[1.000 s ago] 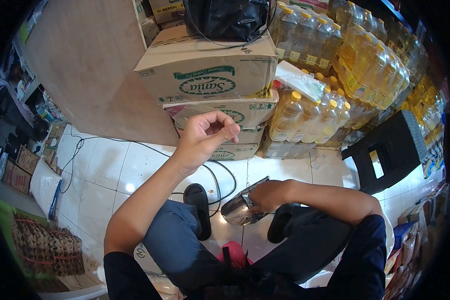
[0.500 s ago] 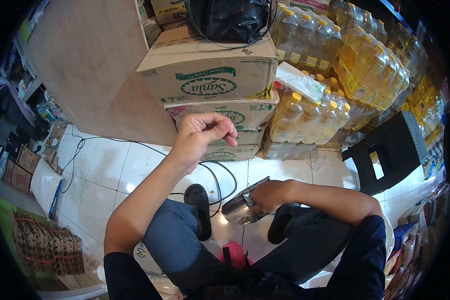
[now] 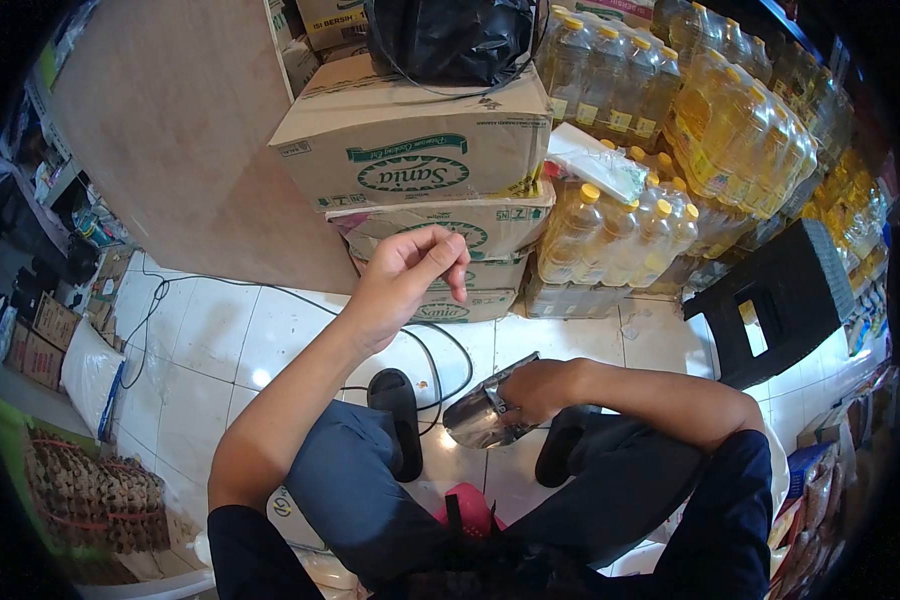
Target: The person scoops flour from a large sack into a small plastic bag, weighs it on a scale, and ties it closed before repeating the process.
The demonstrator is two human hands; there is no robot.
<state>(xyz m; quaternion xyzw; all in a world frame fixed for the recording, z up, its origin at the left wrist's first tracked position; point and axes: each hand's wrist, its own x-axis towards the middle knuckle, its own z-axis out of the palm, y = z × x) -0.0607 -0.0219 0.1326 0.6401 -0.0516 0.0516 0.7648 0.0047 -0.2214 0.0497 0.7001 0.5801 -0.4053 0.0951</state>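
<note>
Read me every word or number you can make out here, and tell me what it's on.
"Sania": carton under the black bag, and the low carton
"Premium Cooking Oil": that upper carton
"ISI BERSIH": carton beside the bag
Bottle labels, the cartons' small marks and the print by the left knee: too small or blurred to read.

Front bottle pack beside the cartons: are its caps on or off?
On: yellow caps top the front bottles. The white package covers part of the pack, so caps there cannot be told.
</note>
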